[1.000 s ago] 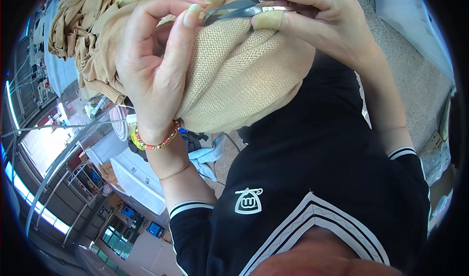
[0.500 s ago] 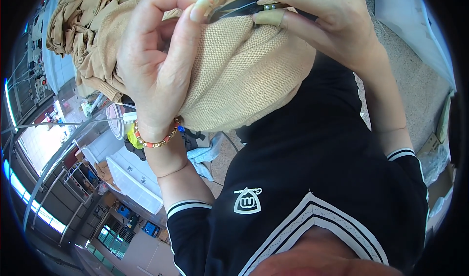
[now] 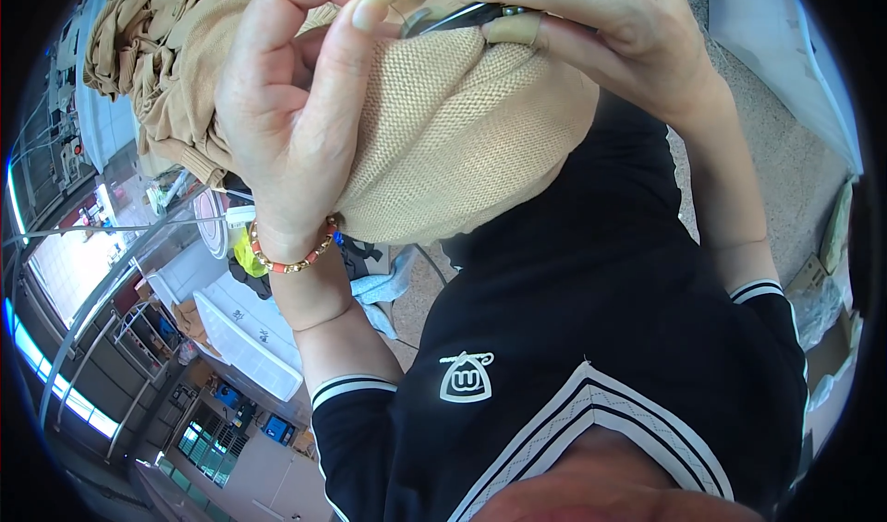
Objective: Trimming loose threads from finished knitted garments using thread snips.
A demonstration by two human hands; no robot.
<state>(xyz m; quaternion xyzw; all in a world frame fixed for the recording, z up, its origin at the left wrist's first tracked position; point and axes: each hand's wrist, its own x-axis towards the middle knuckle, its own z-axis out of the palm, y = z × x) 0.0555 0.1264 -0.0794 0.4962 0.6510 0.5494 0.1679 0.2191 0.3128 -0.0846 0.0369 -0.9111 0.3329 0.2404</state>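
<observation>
My left hand (image 3: 296,125), with a beaded bracelet (image 3: 291,254) on its wrist, is raised close to the camera. Its thumb and forefinger pinch together at the top of a beige knit garment (image 3: 453,143), apparently on a thin thread. My right hand (image 3: 610,42) comes in from the upper right and grips small dark metal snips (image 3: 453,18). Their tip lies against the knit right beside my left fingertips. One right finger wears a beige wrap. The garment bulges between both hands, over my black shirt (image 3: 591,337).
More beige knit pieces are piled at the upper left (image 3: 157,51). White plastic bins (image 3: 240,328) and metal racks sit lower left. Speckled floor (image 3: 795,152), a white sheet and cardboard run along the right.
My left thumb and forefinger have closed tighter at the top of the knit. The snips stay against the fabric. Both hands have hardly shifted.
</observation>
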